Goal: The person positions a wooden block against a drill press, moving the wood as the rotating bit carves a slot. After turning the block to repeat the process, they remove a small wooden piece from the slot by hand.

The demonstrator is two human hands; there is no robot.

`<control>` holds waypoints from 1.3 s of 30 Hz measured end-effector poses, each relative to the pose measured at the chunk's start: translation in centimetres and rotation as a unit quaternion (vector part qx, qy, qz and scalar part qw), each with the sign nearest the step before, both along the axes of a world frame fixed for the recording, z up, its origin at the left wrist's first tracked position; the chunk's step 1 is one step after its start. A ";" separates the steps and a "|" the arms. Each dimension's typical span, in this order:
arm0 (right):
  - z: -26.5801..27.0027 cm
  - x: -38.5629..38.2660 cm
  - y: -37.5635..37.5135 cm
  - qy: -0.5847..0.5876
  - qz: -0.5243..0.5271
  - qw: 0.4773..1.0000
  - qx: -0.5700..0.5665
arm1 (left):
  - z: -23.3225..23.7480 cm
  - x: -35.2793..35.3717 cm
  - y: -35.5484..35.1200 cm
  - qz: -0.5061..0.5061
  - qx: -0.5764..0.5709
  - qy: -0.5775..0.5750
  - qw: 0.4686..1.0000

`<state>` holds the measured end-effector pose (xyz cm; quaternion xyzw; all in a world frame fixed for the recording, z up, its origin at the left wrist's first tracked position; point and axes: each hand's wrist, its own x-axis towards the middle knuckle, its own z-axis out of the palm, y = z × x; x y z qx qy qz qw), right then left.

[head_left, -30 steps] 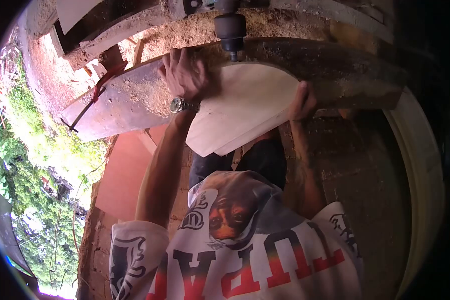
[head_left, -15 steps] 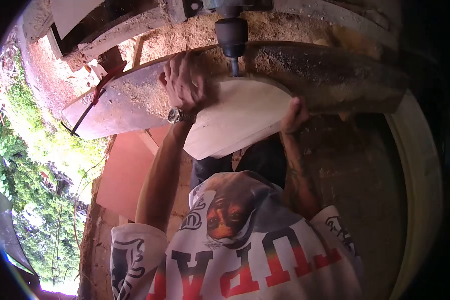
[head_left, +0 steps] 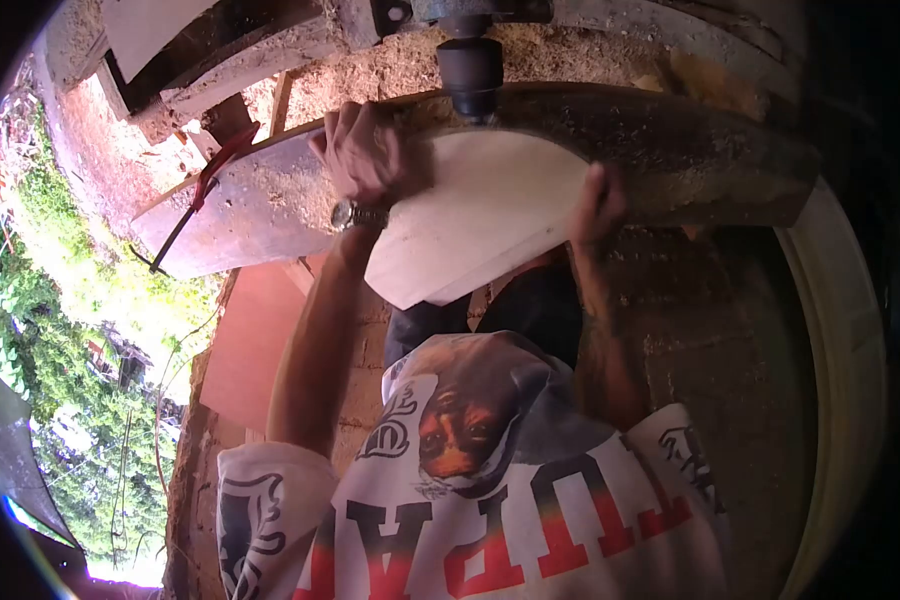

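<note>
A pale wooden board [head_left: 480,210] with a curved far edge lies on the worktable [head_left: 270,190], its near end sticking out toward my body. My left hand [head_left: 362,155], with a watch [head_left: 357,215] at the wrist, grips the board's left side, fingers bent over the table surface. Around the right edge my right hand [head_left: 598,205] is closed, thumb up on the board's face and fingers partly hidden. Right above the far edge stands a dark drill chuck [head_left: 470,75]. The bit below it cannot be made out.
Sawdust covers the area behind the table [head_left: 400,70]. At the left, a red-and-black tool like a hacksaw or clamp [head_left: 202,190] hangs over the table edge. A reddish panel [head_left: 260,345] leans below. Greenery shows outside on the left.
The board has moved away from me, closer under the chuck, with both hands on it. The bit, visible before at the board's far edge, no longer shows.
</note>
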<state>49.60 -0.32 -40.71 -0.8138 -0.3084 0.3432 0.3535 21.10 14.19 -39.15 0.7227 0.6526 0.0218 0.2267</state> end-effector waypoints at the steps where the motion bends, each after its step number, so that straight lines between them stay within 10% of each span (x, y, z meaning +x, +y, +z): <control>1: 0.1 0.0 -0.2 -0.008 0.014 1.000 0.002 | 0.2 -0.2 0.4 0.000 -0.023 0.003 1.000; 39: -0.2 -0.4 -3.4 -0.073 0.008 0.996 0.043 | -2.0 0.3 -1.6 -0.027 0.120 -0.049 0.991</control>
